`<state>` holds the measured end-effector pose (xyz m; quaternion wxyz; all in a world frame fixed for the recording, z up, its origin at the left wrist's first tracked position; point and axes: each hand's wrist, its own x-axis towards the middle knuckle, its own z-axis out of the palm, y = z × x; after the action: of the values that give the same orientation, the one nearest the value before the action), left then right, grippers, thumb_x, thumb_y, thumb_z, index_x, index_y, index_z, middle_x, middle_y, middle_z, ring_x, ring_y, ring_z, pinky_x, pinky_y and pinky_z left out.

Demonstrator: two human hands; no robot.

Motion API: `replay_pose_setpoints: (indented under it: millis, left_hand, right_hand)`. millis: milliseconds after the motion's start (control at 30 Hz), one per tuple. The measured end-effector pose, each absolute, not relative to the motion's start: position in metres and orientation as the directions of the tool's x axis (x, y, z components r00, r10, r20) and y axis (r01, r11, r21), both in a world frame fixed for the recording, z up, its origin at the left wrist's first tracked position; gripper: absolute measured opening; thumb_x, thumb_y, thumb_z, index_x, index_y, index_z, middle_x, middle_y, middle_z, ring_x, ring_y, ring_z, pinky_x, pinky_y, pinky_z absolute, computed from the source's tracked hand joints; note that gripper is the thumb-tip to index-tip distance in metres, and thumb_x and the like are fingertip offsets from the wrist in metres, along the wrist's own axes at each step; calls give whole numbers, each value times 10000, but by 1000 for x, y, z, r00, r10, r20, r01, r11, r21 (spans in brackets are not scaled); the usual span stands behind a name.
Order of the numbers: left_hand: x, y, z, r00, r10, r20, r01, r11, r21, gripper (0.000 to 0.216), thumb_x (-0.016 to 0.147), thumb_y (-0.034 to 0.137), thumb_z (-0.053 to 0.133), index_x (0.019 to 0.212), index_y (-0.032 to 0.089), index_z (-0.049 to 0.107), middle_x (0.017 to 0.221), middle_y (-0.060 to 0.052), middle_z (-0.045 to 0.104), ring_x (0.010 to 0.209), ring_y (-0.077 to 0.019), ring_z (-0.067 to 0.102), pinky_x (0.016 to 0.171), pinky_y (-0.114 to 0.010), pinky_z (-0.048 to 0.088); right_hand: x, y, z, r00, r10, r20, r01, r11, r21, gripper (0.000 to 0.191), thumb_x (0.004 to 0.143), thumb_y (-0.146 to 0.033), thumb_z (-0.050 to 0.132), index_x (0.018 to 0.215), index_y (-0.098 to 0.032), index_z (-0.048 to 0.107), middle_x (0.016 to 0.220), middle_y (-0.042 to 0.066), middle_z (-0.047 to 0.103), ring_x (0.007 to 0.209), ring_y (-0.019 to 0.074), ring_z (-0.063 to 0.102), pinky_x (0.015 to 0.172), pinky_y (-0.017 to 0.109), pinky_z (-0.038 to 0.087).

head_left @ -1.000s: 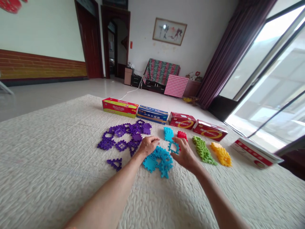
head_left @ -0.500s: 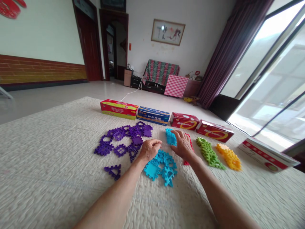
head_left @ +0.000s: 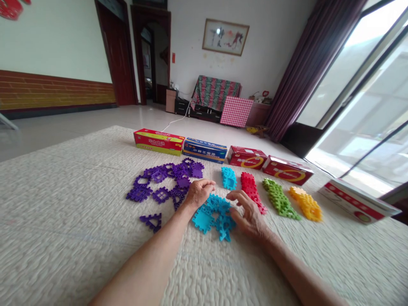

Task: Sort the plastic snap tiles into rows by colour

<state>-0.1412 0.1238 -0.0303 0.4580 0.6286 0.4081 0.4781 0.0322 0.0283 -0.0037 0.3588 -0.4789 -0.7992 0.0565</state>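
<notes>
A loose heap of cyan interlocking tiles (head_left: pixel 213 215) lies on the cream quilted mat (head_left: pixel 73 204). My left hand (head_left: pixel 199 192) rests curled at the heap's far left edge, fingers bent in a loose fist. My right hand (head_left: pixel 247 213) sits on the heap's right side, fingers curled and touching the cyan pieces; I cannot make out a piece gripped in it. Just beyond lies a small stack of cyan tiles (head_left: pixel 228 177). A row of red tiles (head_left: pixel 251 189) runs beside it.
Purple tiles (head_left: pixel 165 180) are scattered to the left, with one purple triangle piece (head_left: pixel 152 221) apart. Green tiles (head_left: pixel 278 198) and yellow tiles (head_left: pixel 306 204) lie to the right. Several cardboard boxes (head_left: pixel 205 149) line the mat's far edge; another box (head_left: pixel 357 199) lies at right.
My right hand set a cyan tile on the far cyan stack, then drew back to the loose cyan heap. My left hand stayed put. The red row is uncovered.
</notes>
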Motion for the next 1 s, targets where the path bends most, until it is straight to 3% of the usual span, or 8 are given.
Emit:
replay_pose_setpoints:
  millis: [300,533,800,1000]
  left_hand:
    - [-141,126,-33,210,949,234,81,-255,963,238,722,222,545,869,143,714,771,-41,733,725,-150,669,662,-228,511]
    - [-141,125,-33,206,953,224,89,-246,965,237,714,236,555,867,147,713,770,-41,735,745,-158,676,686,-238,515]
    - [-141,126,-32,212,951,224,47,-238,970,240,692,231,575,859,132,716,757,-58,734,743,-178,679,677,-255,514]
    - [-142,123,-29,211,952,224,69,-243,968,230,708,223,561,857,144,717,770,-49,736,760,-170,681,703,-251,517]
  right_hand:
    - [30,33,-20,-312,821,478,782,508,-361,260,804,-143,478,1040,-192,576,981,76,592,880,193,584,791,333,483]
    - [36,34,1,-310,821,479,701,538,-468,194,761,-122,499,888,-199,624,837,28,628,733,140,585,654,266,478]
    - [39,42,12,56,763,644,788,362,-498,85,762,-232,585,839,-207,613,835,21,614,606,121,554,594,274,488]
    - [27,48,-7,73,784,617,791,332,-515,49,744,-184,567,786,-209,573,800,32,575,680,153,570,617,288,506]
